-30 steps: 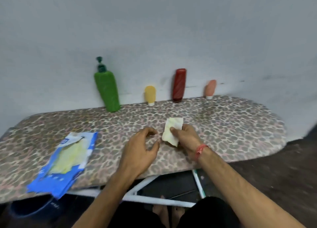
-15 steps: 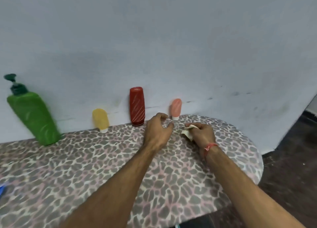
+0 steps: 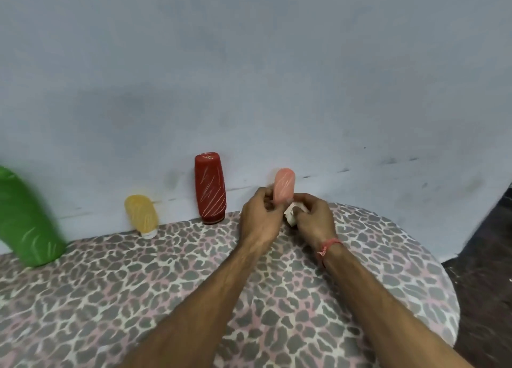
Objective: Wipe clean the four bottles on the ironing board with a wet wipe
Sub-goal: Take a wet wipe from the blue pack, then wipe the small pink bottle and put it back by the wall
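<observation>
Along the wall on the leopard-print ironing board (image 3: 194,284) stand a big green bottle (image 3: 25,220) at the far left, a small yellow bottle (image 3: 141,213), a dark red bottle (image 3: 209,187) and a small pink bottle (image 3: 284,184). My left hand (image 3: 260,218) grips the lower part of the pink bottle. Right beside it, my right hand (image 3: 313,218) holds the crumpled white wet wipe (image 3: 291,214) against the bottle's base. The pink bottle's cap is hidden behind my fingers.
A grey-blue wall (image 3: 249,76) rises directly behind the bottles. The board's rounded end (image 3: 437,284) curves off at the right, with dark floor (image 3: 487,270) beyond it.
Both hands have moved forward from the middle of the board to the pink bottle. My left hand has taken hold of it, and the wipe has come up against its base.
</observation>
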